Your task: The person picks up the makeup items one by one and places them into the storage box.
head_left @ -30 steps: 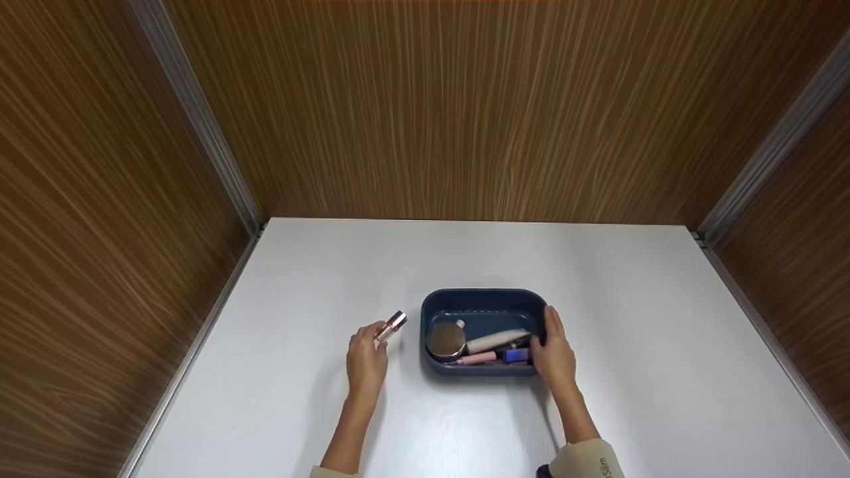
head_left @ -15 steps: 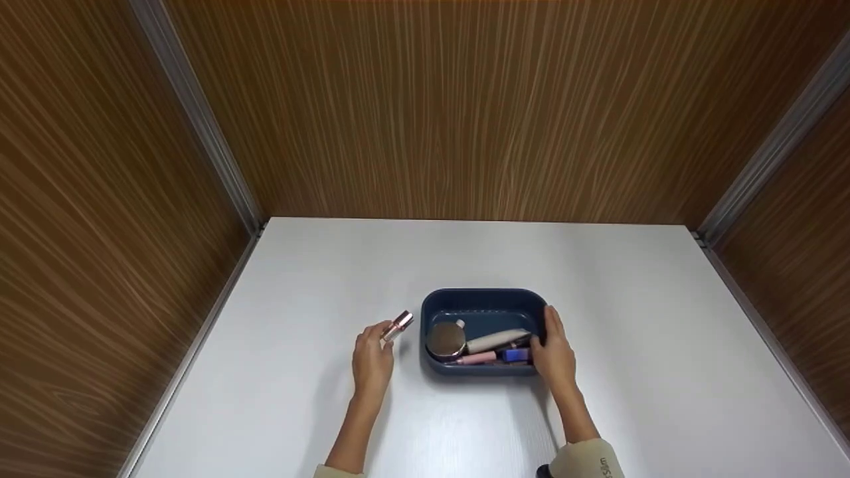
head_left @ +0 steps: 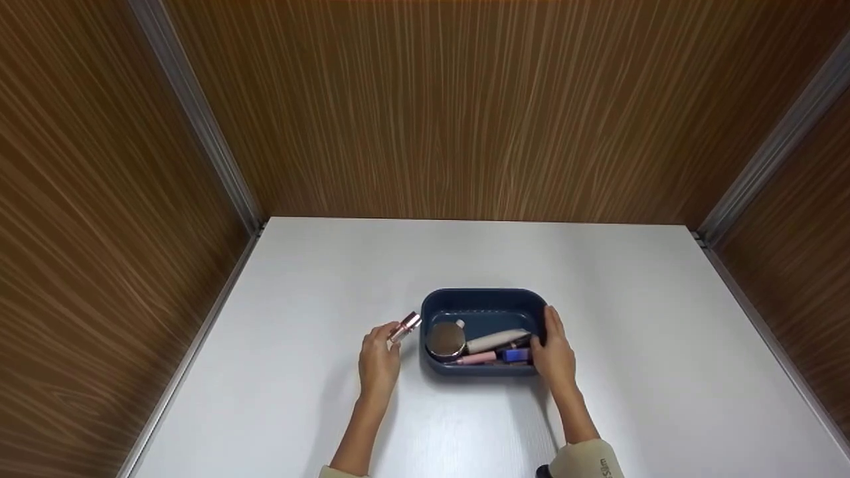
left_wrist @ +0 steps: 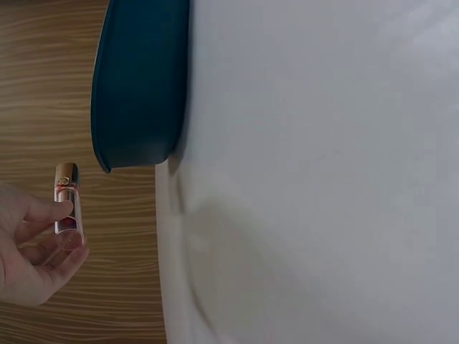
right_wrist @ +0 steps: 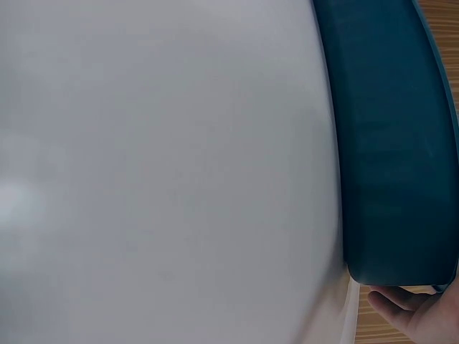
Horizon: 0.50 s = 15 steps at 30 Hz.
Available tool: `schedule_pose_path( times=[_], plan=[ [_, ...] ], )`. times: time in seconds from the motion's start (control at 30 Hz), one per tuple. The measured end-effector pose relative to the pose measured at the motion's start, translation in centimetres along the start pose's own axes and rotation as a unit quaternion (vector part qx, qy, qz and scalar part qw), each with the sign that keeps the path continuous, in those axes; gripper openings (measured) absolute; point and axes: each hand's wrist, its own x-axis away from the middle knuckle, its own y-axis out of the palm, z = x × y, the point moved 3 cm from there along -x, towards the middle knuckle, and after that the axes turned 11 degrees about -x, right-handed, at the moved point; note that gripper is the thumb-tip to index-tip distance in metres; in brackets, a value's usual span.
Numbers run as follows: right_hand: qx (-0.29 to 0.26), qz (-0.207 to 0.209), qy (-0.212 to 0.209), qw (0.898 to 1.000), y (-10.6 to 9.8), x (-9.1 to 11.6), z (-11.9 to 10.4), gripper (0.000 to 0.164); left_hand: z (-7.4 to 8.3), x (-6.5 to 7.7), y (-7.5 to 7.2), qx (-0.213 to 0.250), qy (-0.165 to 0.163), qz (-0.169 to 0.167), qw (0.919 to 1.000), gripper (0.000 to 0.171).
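My left hand (head_left: 378, 362) pinches a lipstick (head_left: 405, 327) between thumb and fingers, just left of a dark blue plastic bin (head_left: 481, 372) and apart from it. In the left wrist view, the lipstick (left_wrist: 69, 197) has a shiny rose-gold end and a clear, see-through end. My right hand (head_left: 555, 352) holds the bin's right wall, thumb at the inner side of the rim and fingers along the outside. Inside the bin lie a round brown compact (head_left: 445, 340), a pale tube (head_left: 497, 340), a pink tube (head_left: 477, 358) and a blue item (head_left: 516, 355). Some darker items there are partly hidden.
The bin stands on a white table (head_left: 332, 265). Wood-grain panels (head_left: 465, 119) enclose it at the back and both sides, with grey metal strips (head_left: 199, 113) in the corners. A thin dark cord-like line runs near the right forearm.
My left hand has moved slowly right with the lipstick, bringing it closer to the bin's left wall. The right hand and the bin have stayed still.
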Motion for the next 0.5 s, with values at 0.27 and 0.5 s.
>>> schedule_pose_path(
  times=[0.27, 0.5],
  plan=[
    [-0.004, 0.002, -0.004, 1.0, 0.0, 0.1, 0.1, 0.064, 0.7, 0.5, 0.0, 0.002, 0.018, 0.007, 0.9998, 0.034],
    [0.001, 0.007, -0.005, 1.0, 0.0, 0.1, 0.1, 0.063, 1.4, 0.8, -0.1, 0.01, 0.03, 0.005, 0.9995, 0.035]
  ],
)
